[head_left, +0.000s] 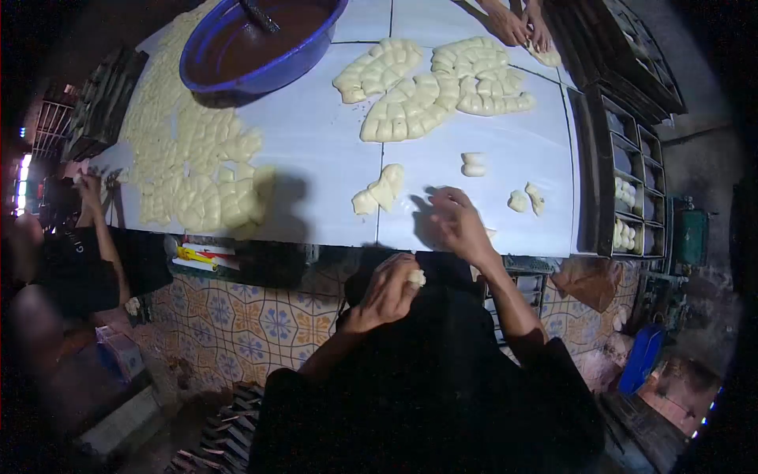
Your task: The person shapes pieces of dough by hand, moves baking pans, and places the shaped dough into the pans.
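Observation:
My left hand (387,292) is in front of the table edge, its fingers curled around a small piece of dough (418,277) that shows beside the thumb. My right hand (459,227) hovers over the table's near edge, fingers apart and nothing visible in them, its shadow falling to the left. Left of it lies a loose dough strip (380,191). Beyond its fingertips sits a pair of small dough rolls (473,164). Farther right are two little dough scraps (518,201). Several large scored dough slabs (410,108) lie farther back.
A blue basin (272,79) of brown filling stands at the back left, beside a wide spread of dough pieces (209,189). Divided trays (632,174) holding dough line the right edge. One person's hands (517,28) work dough at the far side; another person's arm (99,205) is at left.

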Demonstrator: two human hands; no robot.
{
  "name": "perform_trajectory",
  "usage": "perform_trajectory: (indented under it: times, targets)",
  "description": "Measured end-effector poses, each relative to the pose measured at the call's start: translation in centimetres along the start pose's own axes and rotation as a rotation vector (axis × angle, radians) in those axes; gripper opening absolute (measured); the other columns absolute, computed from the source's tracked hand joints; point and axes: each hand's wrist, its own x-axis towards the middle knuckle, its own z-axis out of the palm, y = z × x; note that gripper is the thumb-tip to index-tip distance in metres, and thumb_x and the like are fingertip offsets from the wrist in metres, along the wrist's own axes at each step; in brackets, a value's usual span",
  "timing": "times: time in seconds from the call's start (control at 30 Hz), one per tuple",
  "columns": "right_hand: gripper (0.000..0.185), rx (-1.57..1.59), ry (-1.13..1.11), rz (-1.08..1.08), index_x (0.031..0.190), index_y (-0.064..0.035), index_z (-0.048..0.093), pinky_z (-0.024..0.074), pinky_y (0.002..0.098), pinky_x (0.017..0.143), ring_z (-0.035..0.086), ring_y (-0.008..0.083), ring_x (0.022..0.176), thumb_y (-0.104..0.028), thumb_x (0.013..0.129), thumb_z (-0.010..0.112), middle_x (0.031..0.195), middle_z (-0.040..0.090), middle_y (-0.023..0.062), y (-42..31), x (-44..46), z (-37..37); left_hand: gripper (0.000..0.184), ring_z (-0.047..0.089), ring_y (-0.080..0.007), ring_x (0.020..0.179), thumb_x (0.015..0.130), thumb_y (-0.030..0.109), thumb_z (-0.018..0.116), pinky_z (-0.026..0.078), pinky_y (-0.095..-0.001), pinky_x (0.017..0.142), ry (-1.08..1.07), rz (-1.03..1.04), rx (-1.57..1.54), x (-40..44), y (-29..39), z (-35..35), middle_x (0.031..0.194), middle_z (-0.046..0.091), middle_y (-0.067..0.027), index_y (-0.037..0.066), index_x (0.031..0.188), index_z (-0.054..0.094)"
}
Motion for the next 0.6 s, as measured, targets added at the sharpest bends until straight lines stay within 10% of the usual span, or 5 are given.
perform_trajectory:
  times: [0.17,0.23,0.33,0.53,0.6]
  targets:
    - [0.045,-0.218,0.182,-0.251,0.115,-0.0063,0.06,0.0422,0.0462,0.093,0.05,0.0403,0.105,-0.007,0.07,0.061,0.109,0.058,0.0204,0.3,7.1,4.2,0.041,0.045,-0.0375,0.086,0.071,0.009,0.058,0.034,-0.0486,0.08,0.033,-0.143,0.253,1.9,-0.4,-1.7,0.09,0.047,-0.0203,-0.001,0.11,0.047]
    - [0.046,-0.142,0.111,-0.271,0.115,-0.0062,0.059,0.0434,0.0469,0.091,0.053,0.0411,0.101,-0.007,0.068,0.061,0.102,0.061,0.0203,1.1,8.3,5.0,0.049,0.04,-0.0395,0.108,0.068,0.006,0.063,0.031,-0.0501,0.095,0.012,-0.15,0.472,2.5,-2.6,-0.6,0.11,0.043,-0.0212,0.0,0.114,0.046]
    - [0.025,0.706,0.099,0.206,0.097,0.0017,0.062,0.051,0.0321,0.072,0.063,0.0205,0.083,0.0,0.072,0.06,0.095,0.066,0.0116,1.0,7.6,3.7,0.068,0.022,-0.0411,0.135,0.065,0.013,0.076,0.021,-0.0499,0.112,-0.207,-0.061,0.505,2.9,-4.9,0.5,0.139,0.032,-0.0216,0.006,0.125,0.043]
    - [0.025,0.514,0.157,0.08,0.099,0.0026,0.063,0.0501,0.0279,0.079,0.062,0.0173,0.091,0.002,0.074,0.061,0.098,0.063,0.0092,2.5,7.3,0.4,0.111,0.033,-0.0394,0.129,0.045,0.035,0.09,0.03,-0.0481,0.104,0.293,-0.011,0.331,4.8,-5.7,0.9,0.141,0.031,-0.0215,0.004,0.135,0.032]
    - [0.022,0.558,0.058,0.366,0.1,-0.0034,0.064,0.0487,0.0248,0.083,0.059,0.0141,0.097,-0.002,0.079,0.057,0.107,0.061,0.0072,2.8,7.2,-0.2,0.11,0.037,-0.0367,0.126,0.047,0.036,0.09,0.032,-0.047,0.104,0.31,-0.024,0.346,5.2,-5.3,1.0,0.137,0.036,-0.0189,0.004,0.134,0.033]
